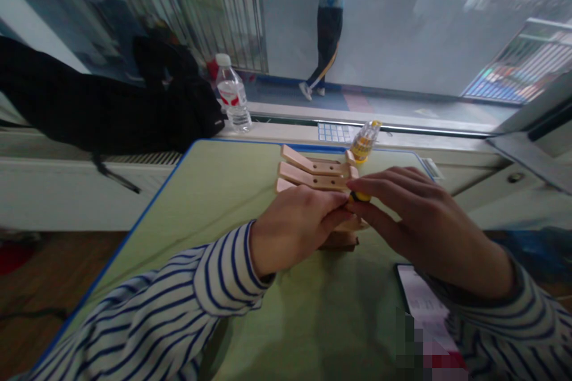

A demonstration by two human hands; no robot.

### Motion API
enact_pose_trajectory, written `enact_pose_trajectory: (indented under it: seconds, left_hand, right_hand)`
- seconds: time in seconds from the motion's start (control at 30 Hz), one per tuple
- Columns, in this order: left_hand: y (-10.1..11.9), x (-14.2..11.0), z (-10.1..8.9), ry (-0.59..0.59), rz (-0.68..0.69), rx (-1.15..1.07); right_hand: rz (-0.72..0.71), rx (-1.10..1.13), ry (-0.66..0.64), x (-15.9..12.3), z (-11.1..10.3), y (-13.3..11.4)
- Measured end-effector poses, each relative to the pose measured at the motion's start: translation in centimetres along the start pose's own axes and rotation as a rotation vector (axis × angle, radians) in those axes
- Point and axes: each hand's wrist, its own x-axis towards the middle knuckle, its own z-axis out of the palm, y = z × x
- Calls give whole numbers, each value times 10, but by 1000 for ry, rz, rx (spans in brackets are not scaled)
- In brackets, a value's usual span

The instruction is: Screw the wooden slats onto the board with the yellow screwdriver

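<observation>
A wooden assembly [313,175] of pale slats with drilled holes stands on the green table, partly hidden behind my hands. My left hand [295,226] is closed at its near side, thumb and fingers pinching the wood; its exact grip is hidden. Between the thumb and fingers of my right hand [415,214] is a small yellow-and-black handle [361,196], which looks like a screwdriver's. Its tip is out of sight at the wood, close to my left fingertips. Just behind the assembly, a clear container [365,141] with yellow contents leans at a tilt.
The green table [210,190] has a blue edge. A phone-like device [422,303] lies under my right forearm. On the window sill stand a water bottle [233,95] and a black bag [187,101]. Beyond the glass a person [329,18] is walking.
</observation>
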Motion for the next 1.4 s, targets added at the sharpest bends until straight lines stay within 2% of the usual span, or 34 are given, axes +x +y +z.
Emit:
enact_pose_trajectory:
  seconds: [0.33,0.53,0.63,1.0,1.4]
  left_hand:
    - [2,-1,-3,-29,-7,4]
    - [3,-1,0,93,-47,23]
    - [1,-1,2,117,-55,38]
    - [1,-2,-2,72,-53,64]
    - [2,0,-1,15,-22,-1]
  right_hand:
    - [-8,0,8,2,-1,-2]
    - [3,-7,2,3,-2,-2]
    - [-2,8,10,4,-2,-3]
    - [-25,39,-25,1,-5,-6]
    - [2,24,-2,1,-3,-3]
